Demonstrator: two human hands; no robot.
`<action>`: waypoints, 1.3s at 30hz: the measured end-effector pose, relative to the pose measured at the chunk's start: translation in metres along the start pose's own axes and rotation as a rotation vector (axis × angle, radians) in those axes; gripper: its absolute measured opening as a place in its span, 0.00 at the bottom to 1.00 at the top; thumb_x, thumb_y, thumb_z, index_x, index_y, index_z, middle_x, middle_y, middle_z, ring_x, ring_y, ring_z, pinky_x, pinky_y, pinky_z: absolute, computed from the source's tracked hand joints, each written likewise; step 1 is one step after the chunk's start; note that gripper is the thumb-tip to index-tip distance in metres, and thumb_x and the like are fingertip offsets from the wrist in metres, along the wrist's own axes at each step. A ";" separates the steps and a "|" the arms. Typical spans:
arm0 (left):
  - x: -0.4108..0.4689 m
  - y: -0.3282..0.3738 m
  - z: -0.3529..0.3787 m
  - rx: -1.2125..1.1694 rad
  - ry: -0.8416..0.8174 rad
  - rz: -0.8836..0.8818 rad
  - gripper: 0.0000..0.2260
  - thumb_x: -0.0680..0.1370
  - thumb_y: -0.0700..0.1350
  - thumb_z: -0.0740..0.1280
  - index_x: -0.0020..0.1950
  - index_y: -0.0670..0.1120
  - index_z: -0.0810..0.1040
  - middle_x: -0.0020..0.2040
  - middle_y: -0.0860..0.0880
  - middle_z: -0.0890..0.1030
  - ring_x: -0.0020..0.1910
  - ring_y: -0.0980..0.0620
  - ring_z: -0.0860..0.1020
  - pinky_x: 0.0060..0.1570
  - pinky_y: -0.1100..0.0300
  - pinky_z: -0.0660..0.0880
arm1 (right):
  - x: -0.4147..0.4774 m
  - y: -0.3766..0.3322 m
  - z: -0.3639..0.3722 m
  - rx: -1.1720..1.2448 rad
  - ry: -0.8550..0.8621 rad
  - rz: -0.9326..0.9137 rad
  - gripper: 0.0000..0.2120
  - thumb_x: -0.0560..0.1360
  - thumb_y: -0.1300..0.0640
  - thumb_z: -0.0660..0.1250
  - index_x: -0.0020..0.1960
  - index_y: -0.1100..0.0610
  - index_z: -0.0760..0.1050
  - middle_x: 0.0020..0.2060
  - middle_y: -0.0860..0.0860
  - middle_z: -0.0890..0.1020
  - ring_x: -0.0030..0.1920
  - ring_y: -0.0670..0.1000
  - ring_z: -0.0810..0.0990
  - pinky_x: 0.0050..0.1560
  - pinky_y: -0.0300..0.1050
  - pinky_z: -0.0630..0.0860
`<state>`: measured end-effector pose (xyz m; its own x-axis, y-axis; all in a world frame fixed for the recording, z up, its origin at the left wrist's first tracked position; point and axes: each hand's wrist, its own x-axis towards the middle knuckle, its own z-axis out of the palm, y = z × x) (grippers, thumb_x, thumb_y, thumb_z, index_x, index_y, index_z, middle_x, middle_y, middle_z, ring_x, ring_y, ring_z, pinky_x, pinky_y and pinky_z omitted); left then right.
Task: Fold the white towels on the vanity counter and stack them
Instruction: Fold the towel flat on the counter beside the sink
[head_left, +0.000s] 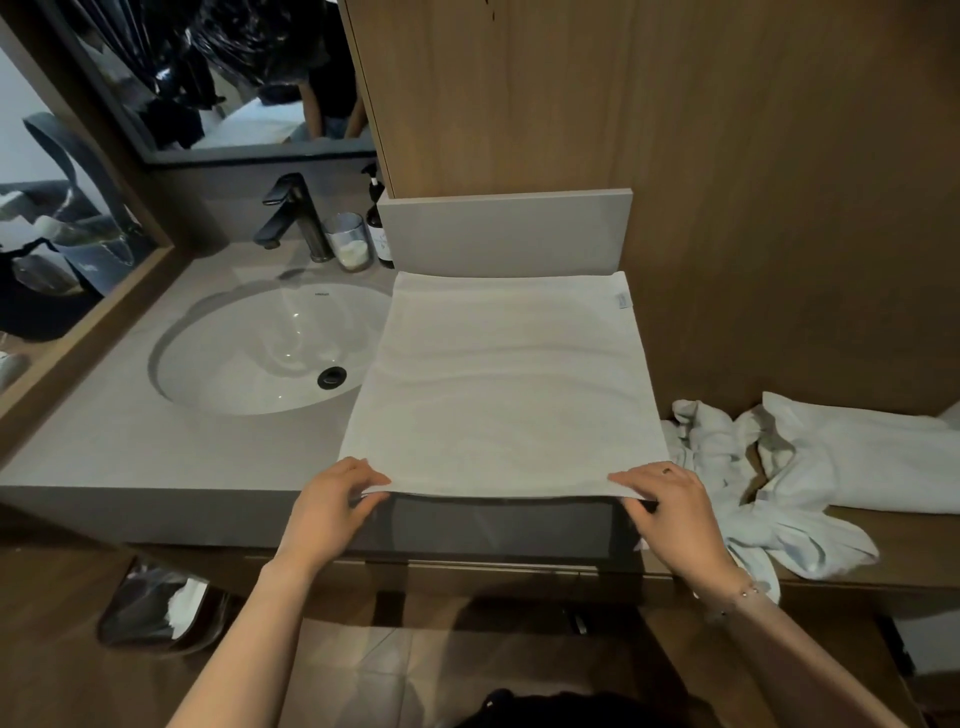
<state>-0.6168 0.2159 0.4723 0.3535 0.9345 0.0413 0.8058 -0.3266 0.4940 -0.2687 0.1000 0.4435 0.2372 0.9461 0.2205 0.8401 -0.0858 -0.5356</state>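
White towel (501, 384) spread flat on the table (130, 431) right of the sink (270, 348), left hand (330, 506) and right hand (670, 506) each pinching a near corner; best lift both evenly and match the far edge squarely.

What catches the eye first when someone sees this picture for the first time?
First, the white towel spread flat on the vanity counter, right of the round sink. The left hand and right hand each pinch one of its near corners. Further right, rumpled white towels lie on a lower wooden ledge.
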 end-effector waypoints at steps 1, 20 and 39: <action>0.001 0.000 -0.001 -0.043 0.003 -0.012 0.05 0.75 0.44 0.69 0.50 0.47 0.83 0.47 0.52 0.80 0.53 0.54 0.77 0.50 0.66 0.69 | 0.003 0.001 -0.005 0.049 -0.019 0.030 0.09 0.71 0.61 0.72 0.50 0.52 0.83 0.44 0.48 0.83 0.47 0.50 0.79 0.53 0.44 0.69; 0.023 0.006 -0.011 -0.191 -0.106 -0.082 0.12 0.79 0.37 0.61 0.49 0.52 0.80 0.48 0.55 0.78 0.47 0.59 0.75 0.47 0.72 0.67 | 0.034 0.012 -0.036 0.322 -0.213 0.193 0.10 0.71 0.63 0.71 0.49 0.52 0.83 0.46 0.47 0.80 0.50 0.46 0.77 0.55 0.39 0.73; 0.030 0.001 -0.022 -0.072 -0.132 -0.115 0.09 0.68 0.46 0.77 0.33 0.56 0.79 0.42 0.56 0.81 0.46 0.56 0.79 0.48 0.63 0.71 | 0.023 0.015 -0.042 0.030 -0.194 0.082 0.06 0.73 0.58 0.70 0.48 0.55 0.83 0.48 0.43 0.75 0.49 0.45 0.76 0.51 0.35 0.70</action>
<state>-0.6160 0.2471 0.4928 0.3239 0.9369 -0.1313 0.8103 -0.2032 0.5496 -0.2300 0.1069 0.4744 0.2038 0.9789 0.0158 0.8060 -0.1586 -0.5702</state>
